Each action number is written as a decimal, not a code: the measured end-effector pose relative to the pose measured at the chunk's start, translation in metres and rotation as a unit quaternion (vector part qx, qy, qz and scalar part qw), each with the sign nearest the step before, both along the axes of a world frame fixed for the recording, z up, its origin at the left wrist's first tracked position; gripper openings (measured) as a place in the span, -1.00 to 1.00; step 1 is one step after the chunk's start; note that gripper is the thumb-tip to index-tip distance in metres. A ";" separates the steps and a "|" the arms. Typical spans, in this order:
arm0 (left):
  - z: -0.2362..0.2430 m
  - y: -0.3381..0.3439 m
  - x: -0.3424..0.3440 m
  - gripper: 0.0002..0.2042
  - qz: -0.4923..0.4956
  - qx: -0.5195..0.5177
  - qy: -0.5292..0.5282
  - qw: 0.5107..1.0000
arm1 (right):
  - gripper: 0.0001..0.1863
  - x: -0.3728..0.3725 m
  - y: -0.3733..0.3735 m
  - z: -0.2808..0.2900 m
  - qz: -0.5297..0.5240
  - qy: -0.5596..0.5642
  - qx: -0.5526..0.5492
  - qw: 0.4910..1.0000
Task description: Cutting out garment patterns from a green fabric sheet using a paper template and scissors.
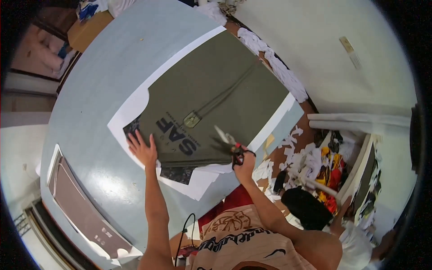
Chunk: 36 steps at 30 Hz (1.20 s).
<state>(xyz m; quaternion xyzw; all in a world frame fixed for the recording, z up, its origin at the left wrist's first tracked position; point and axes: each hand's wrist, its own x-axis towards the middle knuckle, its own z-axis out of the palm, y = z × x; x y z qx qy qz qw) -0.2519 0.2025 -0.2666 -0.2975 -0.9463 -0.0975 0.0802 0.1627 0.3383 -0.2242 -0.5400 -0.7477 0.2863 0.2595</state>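
An olive-green cloth panel (211,76) with dark lettering and a dog-tag-and-chain design lies flat on a larger white sheet (128,108) on the table. My left hand (144,151) presses its left edge, palm down with fingers spread. Dark patterned pieces (177,174) show at the panel's near corner and beside my left fingers. In my right hand (245,166) is a pair of scissors (229,138), fingers in the dark handles. Its blades point away and to the left above the cloth, near the panel's right-hand near edge; I cannot tell whether they touch it.
The pale blue table (99,148) carries a brownish panel (85,202) on white at its left. White scraps (292,148) litter the floor on the right, near a heap of coloured cloth (330,171). Another person (308,209) is close by at lower right. A cardboard box (90,31) stands far left.
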 end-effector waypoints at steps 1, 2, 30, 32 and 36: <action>0.001 -0.027 -0.007 -0.27 -0.009 -0.003 0.011 1.000 | -0.47 -0.001 -0.027 -0.002 0.025 -0.013 -0.001 1.000; 0.003 -0.065 -0.025 -0.27 -0.010 -0.018 0.013 1.000 | -0.47 -0.011 -0.071 -0.005 0.010 -0.014 -0.001 1.000; -0.011 -0.202 -0.182 -0.16 0.015 -0.069 -0.047 0.996 | -0.60 -0.024 -0.022 -0.013 -0.104 -0.109 0.100 0.984; -0.012 -0.212 -0.186 -0.08 0.046 -0.087 -0.088 0.991 | -0.59 -0.016 -0.037 -0.010 -0.113 -0.123 0.095 0.981; -0.010 -0.254 -0.196 -0.03 0.088 -0.119 -0.111 0.983 | -0.58 0.003 -0.058 -0.001 -0.114 -0.116 0.078 0.984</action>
